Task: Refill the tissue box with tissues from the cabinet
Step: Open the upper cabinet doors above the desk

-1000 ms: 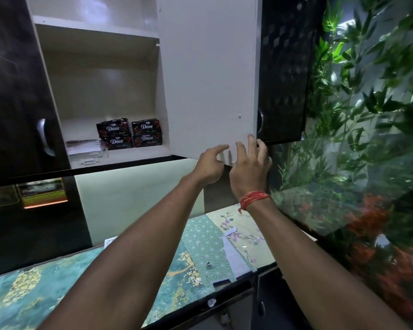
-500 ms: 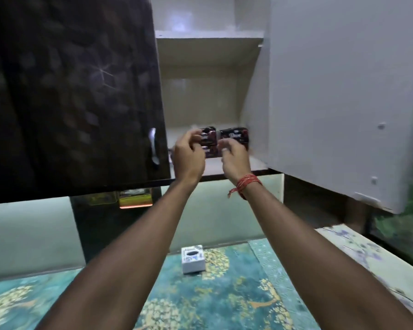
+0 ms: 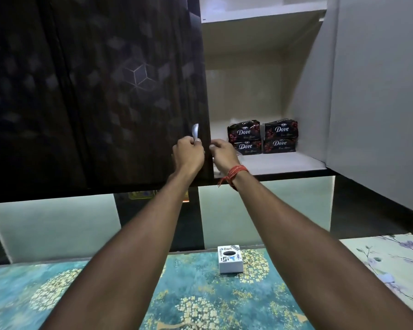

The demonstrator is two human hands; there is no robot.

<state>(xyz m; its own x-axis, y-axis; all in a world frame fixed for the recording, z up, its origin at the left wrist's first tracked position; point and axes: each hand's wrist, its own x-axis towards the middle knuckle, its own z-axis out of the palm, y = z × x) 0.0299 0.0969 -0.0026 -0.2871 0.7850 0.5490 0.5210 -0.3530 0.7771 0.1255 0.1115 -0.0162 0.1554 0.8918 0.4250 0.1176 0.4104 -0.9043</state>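
Observation:
Four dark Dove tissue packs (image 3: 262, 136) sit stacked two by two on the lower shelf of the open cabinet (image 3: 284, 163). The white tissue box (image 3: 230, 262), with a dark oval opening on top, stands on the patterned counter below. My left hand (image 3: 188, 154) is closed on the silver handle (image 3: 195, 132) of the dark left door (image 3: 105, 91). Just right of it, my right hand (image 3: 222, 154), a red thread on its wrist, is curled against that door's edge, left of the packs and apart from them. What its fingers hold is hidden.
The white inside of the open right door (image 3: 379, 91) juts out at the right. An upper shelf (image 3: 260, 15) is above the packs. The counter carries a teal floral cover (image 3: 177, 294) and a pale floral sheet (image 3: 391, 263) at the right.
Both hands have moved left, away from the Dove packs, to the left door; my left hand has closed on its handle. The packs are still on the shelf.

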